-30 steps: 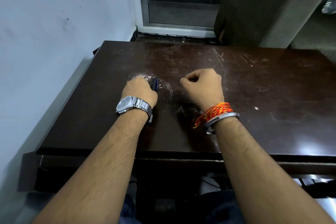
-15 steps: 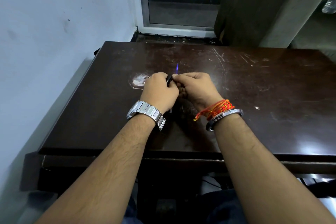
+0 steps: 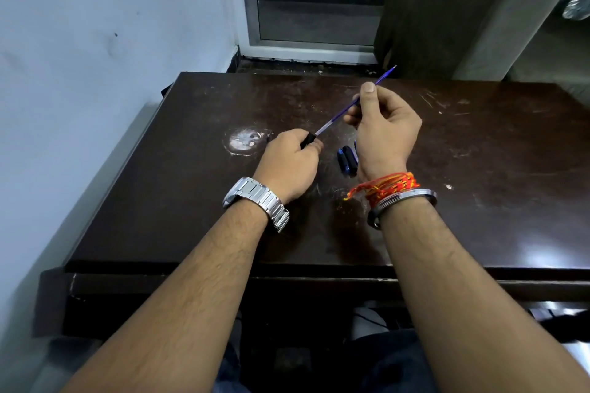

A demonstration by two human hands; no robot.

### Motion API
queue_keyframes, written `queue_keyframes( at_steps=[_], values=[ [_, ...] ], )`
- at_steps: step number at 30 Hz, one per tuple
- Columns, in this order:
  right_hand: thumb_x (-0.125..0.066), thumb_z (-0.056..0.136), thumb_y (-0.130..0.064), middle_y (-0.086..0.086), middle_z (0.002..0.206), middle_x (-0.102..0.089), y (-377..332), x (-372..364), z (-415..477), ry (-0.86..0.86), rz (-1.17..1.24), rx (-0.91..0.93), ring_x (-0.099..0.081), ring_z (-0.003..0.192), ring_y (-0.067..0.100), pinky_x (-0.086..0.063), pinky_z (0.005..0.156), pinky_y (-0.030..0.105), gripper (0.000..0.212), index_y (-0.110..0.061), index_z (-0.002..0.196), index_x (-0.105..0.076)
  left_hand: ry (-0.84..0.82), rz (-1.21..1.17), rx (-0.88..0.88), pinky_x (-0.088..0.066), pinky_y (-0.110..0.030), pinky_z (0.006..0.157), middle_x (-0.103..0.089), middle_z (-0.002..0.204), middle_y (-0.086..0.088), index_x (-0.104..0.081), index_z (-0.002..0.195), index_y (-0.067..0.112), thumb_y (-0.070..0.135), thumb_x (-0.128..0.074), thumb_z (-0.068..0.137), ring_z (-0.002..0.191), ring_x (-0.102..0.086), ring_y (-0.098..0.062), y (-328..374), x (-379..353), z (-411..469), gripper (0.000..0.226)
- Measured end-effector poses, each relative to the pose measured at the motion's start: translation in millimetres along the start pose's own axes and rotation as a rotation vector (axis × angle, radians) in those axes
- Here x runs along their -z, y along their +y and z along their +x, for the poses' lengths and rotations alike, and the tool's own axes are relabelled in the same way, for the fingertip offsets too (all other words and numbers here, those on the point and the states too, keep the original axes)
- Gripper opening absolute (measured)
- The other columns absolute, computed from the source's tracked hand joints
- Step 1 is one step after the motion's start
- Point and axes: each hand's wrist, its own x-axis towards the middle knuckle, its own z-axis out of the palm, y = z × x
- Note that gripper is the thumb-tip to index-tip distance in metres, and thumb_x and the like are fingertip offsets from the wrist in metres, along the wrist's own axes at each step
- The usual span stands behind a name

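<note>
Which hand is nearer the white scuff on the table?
Left. The left hand, gripping the black pen piece, sits just right of the white scuff; the right hand, pinching the blue refill, is farther right, beyond it.

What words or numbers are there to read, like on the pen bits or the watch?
No text can be read anywhere.
On the refill pinched by the right hand: no print shows.
On the black piece in the left hand: mostly hidden, no print shows.
On the blue pen parts lying on the table: too small to tell.
On the watch: face turned aside, nothing readable.
</note>
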Motion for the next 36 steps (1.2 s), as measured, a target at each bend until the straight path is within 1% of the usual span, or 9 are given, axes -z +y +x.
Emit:
queue_keyframes(
  at_steps=[3, 12, 16, 21, 24, 27, 30, 32, 36],
  values=[
    [-0.061, 0.096, -0.013, 0.002, 0.067, -0.062, 0.6, -1.0, -1.2, -0.041, -0.005, -0.012, -0.059, 0.056, 0.006, -0.055, 0.058, 0.023, 0.019, -0.008, 0.079, -0.069, -0.001, 0.021, -0.002, -0.032, -0.027, 0.049, -0.051, 0.05, 0.01, -0.065, 0.076, 0.012, 0.03, -0.055, 0.089, 0.044, -0.045, -0.009, -1.2, -0.6, 0.7, 0.024],
    [-0.061, 0.096, -0.012, 0.002, 0.067, -0.062, -0.5, -0.8, 0.0, -0.044, -0.014, 0.009, -0.058, 0.055, 0.006, -0.055, 0.056, 0.022, 0.018, -0.006, 0.08, -0.068, -0.016, 0.034, -0.003, -0.034, -0.026, 0.049, -0.056, 0.053, 0.009, -0.064, 0.073, 0.018, 0.029, -0.055, 0.089, 0.047, -0.049, -0.009, -4.4, -2.0, 2.0, 0.022],
    [-0.064, 0.094, -0.013, 0.003, 0.064, -0.062, 3.1, -2.4, -1.6, -0.156, -0.08, -0.052, -0.057, 0.053, 0.009, -0.055, 0.056, 0.025, 0.017, -0.006, 0.081, -0.07, 0.006, 0.023, -0.016, -0.031, -0.026, 0.047, -0.049, 0.044, 0.012, -0.057, 0.063, 0.02, 0.029, -0.055, 0.087, 0.041, -0.043, -0.004, -2.8, -2.3, 1.5, 0.026],
    [-0.076, 0.081, -0.033, 0.002, 0.056, -0.064, 6.9, -3.3, -8.1, -0.381, -0.313, -0.068, -0.055, 0.053, 0.009, -0.047, 0.054, 0.028, 0.027, -0.01, 0.067, -0.074, 0.038, -0.022, -0.033, -0.042, -0.029, 0.056, -0.068, 0.069, 0.006, -0.066, 0.077, 0.023, 0.03, -0.052, 0.085, 0.068, -0.063, -0.014, -0.5, -1.8, 0.4, 0.017],
    [-0.068, 0.076, -0.051, -0.002, 0.057, -0.068, 3.4, 1.2, -3.9, -0.378, -0.357, -0.167, -0.058, 0.052, 0.006, -0.046, 0.056, 0.027, 0.042, -0.011, 0.065, -0.076, 0.103, -0.076, -0.016, -0.04, -0.029, 0.053, -0.062, 0.059, 0.01, -0.065, 0.074, 0.023, 0.032, -0.053, 0.086, 0.06, -0.058, -0.013, -2.3, -1.0, 1.5, 0.019],
    [-0.057, 0.081, -0.044, 0.003, 0.063, -0.071, 1.6, 10.3, 5.8, -0.269, -0.604, -0.136, -0.064, 0.062, 0.018, -0.052, 0.066, 0.035, 0.04, -0.011, 0.064, -0.074, 0.154, -0.113, 0.0, -0.046, -0.039, 0.052, -0.054, 0.052, 0.008, -0.063, 0.075, 0.013, 0.031, -0.054, 0.088, 0.052, -0.055, -0.02, -2.9, -0.4, 2.9, 0.024],
    [-0.061, 0.084, -0.027, 0.003, 0.063, -0.064, 1.6, 19.7, 7.8, -0.347, -0.977, -0.035, -0.06, 0.064, 0.016, -0.049, 0.068, 0.027, 0.028, -0.012, 0.062, -0.07, 0.169, -0.175, 0.015, -0.058, -0.041, 0.051, -0.051, 0.044, 0.012, -0.065, 0.077, 0.013, 0.027, -0.055, 0.089, 0.044, -0.057, -0.013, -1.4, 0.3, 4.0, 0.021],
    [-0.068, 0.082, -0.024, 0.006, 0.076, -0.068, 2.6, 21.5, 8.3, -0.401, -1.076, -0.053, -0.062, 0.074, 0.017, -0.046, 0.068, 0.023, 0.016, -0.012, 0.074, -0.075, 0.177, -0.241, 0.035, -0.058, -0.035, 0.049, -0.051, 0.041, 0.017, -0.067, 0.074, 0.02, 0.025, -0.057, 0.089, 0.04, -0.055, -0.004, -0.5, 0.3, 4.2, 0.018],
    [-0.073, 0.078, -0.022, 0.015, 0.09, -0.07, 6.3, 18.9, 9.4, -0.412, -1.171, -0.07, -0.067, 0.082, 0.025, -0.048, 0.067, 0.024, 0.018, -0.007, 0.086, -0.075, 0.174, -0.286, 0.063, -0.061, -0.037, 0.055, -0.056, 0.045, 0.02, -0.068, 0.072, 0.024, 0.027, -0.062, 0.088, 0.045, -0.061, -0.004, -0.9, 1.0, 3.1, 0.017]
  ],
)
